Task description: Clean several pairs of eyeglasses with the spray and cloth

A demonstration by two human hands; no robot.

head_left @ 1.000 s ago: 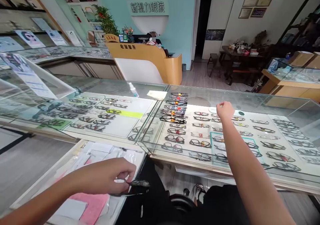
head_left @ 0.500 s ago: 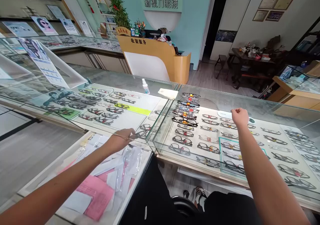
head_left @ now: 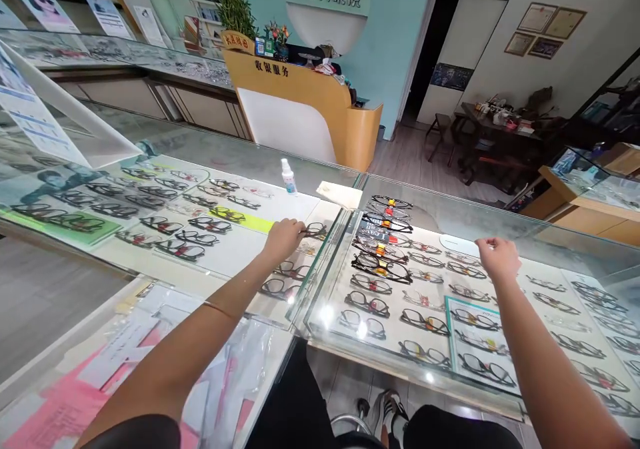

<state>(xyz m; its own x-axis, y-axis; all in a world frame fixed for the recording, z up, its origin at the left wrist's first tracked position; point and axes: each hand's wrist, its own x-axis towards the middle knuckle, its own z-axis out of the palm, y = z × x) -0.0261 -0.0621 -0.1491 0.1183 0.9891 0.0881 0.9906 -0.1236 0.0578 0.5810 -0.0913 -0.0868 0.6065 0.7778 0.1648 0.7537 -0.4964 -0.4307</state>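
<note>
My left hand [head_left: 284, 240] reaches over the left glass counter, palm down, its fingers drawn together. Right at its fingertips is a pair of dark-framed eyeglasses [head_left: 316, 230]; whether the fingers grip it or it lies under the glass, I cannot tell. Over the right counter hovers my right hand [head_left: 500, 260], curled into a loose fist with nothing showing in it. A white case [head_left: 457, 244] lies just left of that hand. Between my hands, a column of dark eyeglasses with orange tags [head_left: 383, 267] sits on the glass top.
A white spray bottle [head_left: 289, 177] and a pale cloth [head_left: 340, 194] rest on the left counter. Below my left arm, an open drawer [head_left: 250, 362] holds papers and plastic bags. Rows of frames fill the display case [head_left: 320, 329]. A cash desk [head_left: 300, 96] stands beyond.
My left hand has moved forward and right, from the counter's front edge toward the cloth. My right hand has shifted slightly right and lower in view, still curled. The camera view has shifted.
</note>
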